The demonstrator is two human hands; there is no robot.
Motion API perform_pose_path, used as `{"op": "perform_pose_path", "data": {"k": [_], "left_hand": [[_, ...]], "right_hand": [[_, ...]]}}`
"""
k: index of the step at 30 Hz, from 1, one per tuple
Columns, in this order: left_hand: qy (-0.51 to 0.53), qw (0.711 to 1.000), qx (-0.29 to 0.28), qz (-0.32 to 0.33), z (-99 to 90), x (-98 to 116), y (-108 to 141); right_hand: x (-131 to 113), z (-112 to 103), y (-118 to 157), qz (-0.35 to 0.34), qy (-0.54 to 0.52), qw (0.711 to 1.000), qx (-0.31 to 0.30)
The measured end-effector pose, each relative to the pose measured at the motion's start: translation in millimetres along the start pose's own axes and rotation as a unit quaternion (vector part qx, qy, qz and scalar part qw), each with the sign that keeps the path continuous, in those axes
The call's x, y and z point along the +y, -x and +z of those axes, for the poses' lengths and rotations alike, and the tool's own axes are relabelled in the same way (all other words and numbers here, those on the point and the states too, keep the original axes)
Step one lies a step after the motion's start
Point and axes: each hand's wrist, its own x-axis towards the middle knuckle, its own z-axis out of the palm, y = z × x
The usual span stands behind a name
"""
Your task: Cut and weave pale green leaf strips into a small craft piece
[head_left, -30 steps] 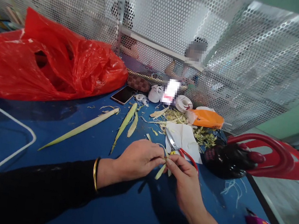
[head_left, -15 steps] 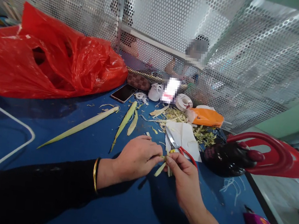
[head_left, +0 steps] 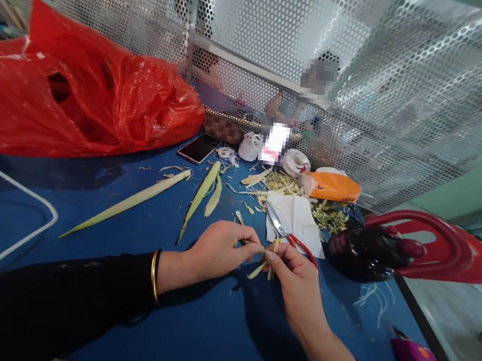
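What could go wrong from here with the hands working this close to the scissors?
The thin leaf strips between the fingertips of the left hand and right hand could slip or tear.

The scissors lie just beyond the right hand, so its fingers might bump or shift them.

The white cable runs by the left sleeve and might snag it.

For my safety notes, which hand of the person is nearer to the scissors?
Right. The right hand is close beside the scissors, overlapping them in the picture; the left hand is farther away, on their left side.
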Motion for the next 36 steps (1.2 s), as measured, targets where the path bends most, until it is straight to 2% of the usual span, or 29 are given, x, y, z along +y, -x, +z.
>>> {"op": "perform_pose_path", "data": {"k": [5,9,12,15,19,24,29,33,36], "left_hand": [[0.064,0.997,-0.022,-0.035,1.0,1.0,-1.6],[0.111,0.991,-0.008,-0.071,1.1,-0.8,-4.0],[0.129,0.989,0.000,-0.068,1.0,-2.6,-4.6],[0.156,0.985,0.002,-0.071,0.2,-1.8,-4.6],[0.217,0.970,0.016,-0.111,-1.6,0.4,-5.2],[0.203,0.971,0.054,-0.113,-0.2,-4.5,-6.7],[0.215,0.968,0.057,-0.115,3.6,-6.3,-6.3],[0.263,0.950,0.048,-0.159,4.7,-3.6,-6.0],[0.334,0.918,0.062,-0.204,2.3,-3.3,-8.5]], "right_hand": [[2.2,-0.3,-0.3,0.004,-0.009,1.000,0.001],[2.8,1.5,-1.5,0.027,-0.072,0.997,0.001],[2.8,2.2,-1.8,0.027,-0.100,0.995,0.000],[2.1,1.9,-1.6,0.023,-0.074,0.997,0.014],[2.0,1.5,-1.4,0.019,-0.049,0.998,0.030],[1.2,2.0,-1.1,0.012,-0.049,0.998,0.041],[-2.6,2.8,0.2,0.004,-0.012,1.000,0.018],[-1.1,1.6,0.4,0.001,0.028,1.000,0.003],[1.1,-0.7,-0.6,-0.007,0.024,1.000,0.008]]}}
